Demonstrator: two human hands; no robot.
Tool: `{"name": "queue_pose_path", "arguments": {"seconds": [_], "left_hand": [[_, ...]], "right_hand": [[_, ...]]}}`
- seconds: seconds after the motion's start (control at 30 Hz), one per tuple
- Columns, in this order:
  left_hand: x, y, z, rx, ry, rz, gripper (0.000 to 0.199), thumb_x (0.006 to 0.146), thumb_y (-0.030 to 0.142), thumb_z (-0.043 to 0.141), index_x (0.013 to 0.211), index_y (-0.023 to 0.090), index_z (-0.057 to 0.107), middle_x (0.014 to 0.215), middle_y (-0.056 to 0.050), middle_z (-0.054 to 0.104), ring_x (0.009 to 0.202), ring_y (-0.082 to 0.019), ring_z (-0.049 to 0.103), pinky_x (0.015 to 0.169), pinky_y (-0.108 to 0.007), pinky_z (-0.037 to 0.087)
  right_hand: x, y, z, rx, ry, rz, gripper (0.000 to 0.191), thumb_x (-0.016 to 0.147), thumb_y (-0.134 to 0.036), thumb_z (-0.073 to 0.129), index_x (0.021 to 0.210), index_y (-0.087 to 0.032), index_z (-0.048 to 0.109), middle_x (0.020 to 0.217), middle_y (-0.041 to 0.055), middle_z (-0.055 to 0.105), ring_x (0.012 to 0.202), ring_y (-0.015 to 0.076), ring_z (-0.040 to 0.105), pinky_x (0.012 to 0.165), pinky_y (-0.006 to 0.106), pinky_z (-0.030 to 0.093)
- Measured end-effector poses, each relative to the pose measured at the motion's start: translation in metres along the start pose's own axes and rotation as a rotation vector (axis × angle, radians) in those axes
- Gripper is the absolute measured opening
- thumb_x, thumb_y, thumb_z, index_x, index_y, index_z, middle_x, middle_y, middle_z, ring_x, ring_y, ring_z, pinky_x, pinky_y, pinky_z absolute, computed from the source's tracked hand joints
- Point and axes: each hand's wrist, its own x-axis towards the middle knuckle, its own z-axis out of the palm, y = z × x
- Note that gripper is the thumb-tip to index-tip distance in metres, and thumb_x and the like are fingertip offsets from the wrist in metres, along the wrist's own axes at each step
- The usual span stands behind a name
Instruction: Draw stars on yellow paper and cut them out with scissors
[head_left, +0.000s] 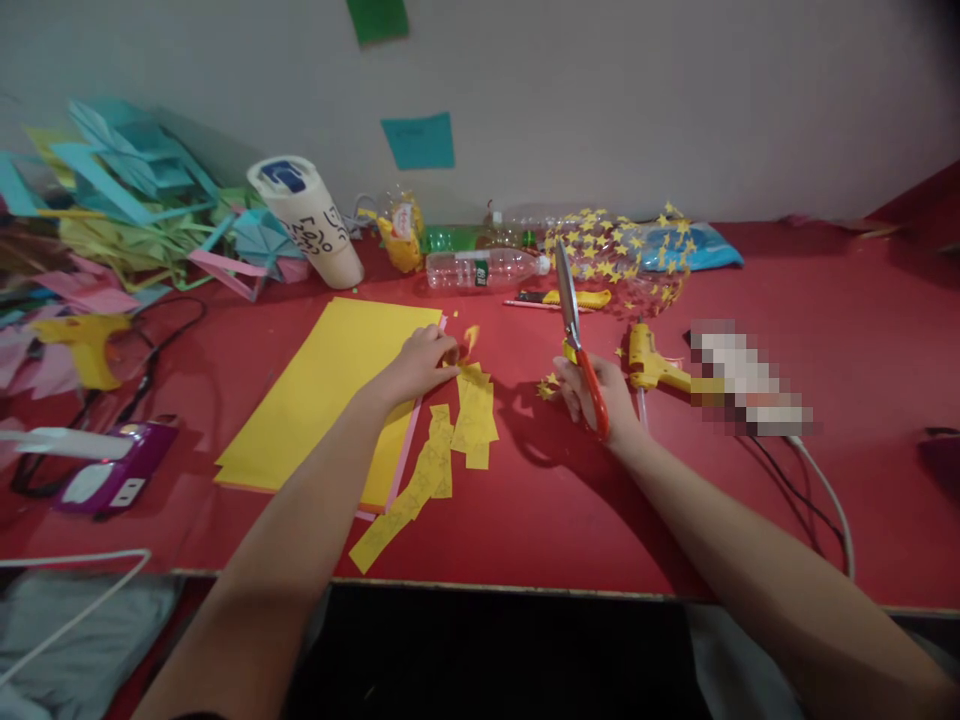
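Note:
My right hand (600, 395) is closed on red-handled scissors (592, 385), whose blades point up toward the wall. Beside its fingers a few small yellow stars (549, 386) lie on the red table. My left hand (426, 362) rests at the right edge of a stack of yellow paper sheets (315, 370), its fingers bent together at small yellow scraps (471, 340); whether it grips one is hard to make out. Just below it lie yellow paper strips (474, 420) with star outlines, and more strips (405, 500) trail toward the table's front edge.
Folded coloured paper (142, 190) and a white tumbler (311, 220) stand at back left. Plastic bottles (484, 270), one star-covered (600, 245), lie along the wall. A yellow cutter (585, 299), glue guns (649, 362) (86, 345) and a purple power strip (124, 470) lie around.

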Motion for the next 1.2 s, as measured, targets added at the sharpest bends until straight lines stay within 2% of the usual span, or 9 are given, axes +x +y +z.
{"name": "queue_pose_path", "arguments": {"seconds": [0.27,0.37,0.47,0.57,0.67,0.77,0.83,1.0,1.2], "left_hand": [[0.006,0.007,-0.012,-0.049,-0.026,0.004,0.007,0.081,0.021,0.058,0.076,0.018,0.061,0.094,-0.007,0.052,0.099,-0.024,0.052,0.089,-0.039,0.044],[0.018,0.007,-0.017,-0.132,0.059,-0.027,0.003,0.077,0.019,0.060,0.075,0.017,0.061,0.094,-0.006,0.052,0.090,-0.021,0.055,0.087,-0.036,0.046],[0.035,0.008,-0.016,-0.160,0.209,-0.093,0.005,0.078,0.017,0.056,0.077,0.017,0.061,0.096,-0.006,0.054,0.093,-0.021,0.058,0.092,-0.037,0.047],[0.041,0.012,-0.014,-0.145,0.268,-0.143,0.023,0.081,0.020,0.056,0.102,0.015,0.063,0.112,-0.011,0.057,0.109,-0.025,0.056,0.103,-0.040,0.043],[0.027,0.020,-0.016,-0.143,0.195,-0.102,0.037,0.083,0.022,0.055,0.120,0.016,0.057,0.126,-0.013,0.055,0.120,-0.026,0.052,0.106,-0.042,0.040],[0.004,0.029,-0.018,-0.154,-0.053,0.035,0.027,0.081,0.036,0.063,0.102,0.019,0.063,0.117,-0.010,0.057,0.114,-0.027,0.053,0.098,-0.042,0.045],[-0.007,0.032,-0.013,-0.154,-0.129,0.110,0.029,0.078,0.040,0.065,0.098,0.020,0.062,0.111,-0.009,0.056,0.110,-0.027,0.052,0.092,-0.041,0.047],[-0.008,0.029,0.006,-0.091,-0.142,0.135,0.043,0.077,0.038,0.065,0.114,0.017,0.058,0.117,-0.011,0.053,0.112,-0.027,0.050,0.095,-0.042,0.045],[-0.003,0.022,0.009,-0.140,-0.117,0.064,0.022,0.076,0.028,0.060,0.096,0.017,0.060,0.105,-0.008,0.057,0.095,-0.022,0.056,0.082,-0.036,0.049]], "right_hand": [[-0.003,-0.009,0.002,0.046,-0.027,0.022,0.054,0.068,-0.067,0.070,0.057,-0.024,0.039,0.035,-0.0102,0.035,0.028,0.0064,0.034,0.033,0.022,0.030],[-0.002,-0.008,0.002,0.050,-0.019,0.019,0.054,0.067,-0.068,0.070,0.057,-0.024,0.041,0.035,-0.0097,0.037,0.028,0.0064,0.034,0.032,0.022,0.029],[-0.001,-0.006,0.002,0.053,-0.022,0.027,0.054,0.066,-0.068,0.071,0.057,-0.024,0.041,0.034,-0.0091,0.038,0.028,0.0068,0.034,0.031,0.022,0.028],[-0.001,-0.004,0.002,0.056,-0.013,0.035,0.053,0.067,-0.066,0.071,0.058,-0.024,0.041,0.034,-0.0094,0.038,0.028,0.0069,0.034,0.031,0.022,0.027],[-0.001,-0.004,0.001,0.039,0.000,0.023,0.051,0.070,-0.065,0.069,0.057,-0.024,0.041,0.034,-0.0093,0.037,0.029,0.0068,0.034,0.034,0.022,0.031],[-0.002,-0.005,0.001,0.027,-0.004,0.019,0.051,0.071,-0.066,0.068,0.057,-0.025,0.040,0.034,-0.0094,0.036,0.030,0.0075,0.036,0.039,0.024,0.040],[-0.003,-0.006,0.002,0.023,-0.010,0.020,0.051,0.071,-0.066,0.068,0.057,-0.025,0.040,0.034,-0.0096,0.036,0.030,0.0075,0.036,0.041,0.025,0.043],[-0.004,-0.005,0.002,0.015,-0.022,0.003,0.052,0.071,-0.065,0.069,0.057,-0.024,0.040,0.034,-0.0093,0.037,0.029,0.0066,0.034,0.034,0.022,0.031],[-0.006,-0.005,0.002,0.002,-0.024,-0.025,0.049,0.073,-0.061,0.070,0.058,-0.024,0.041,0.036,-0.0088,0.040,0.030,0.0068,0.035,0.035,0.023,0.028]]}}
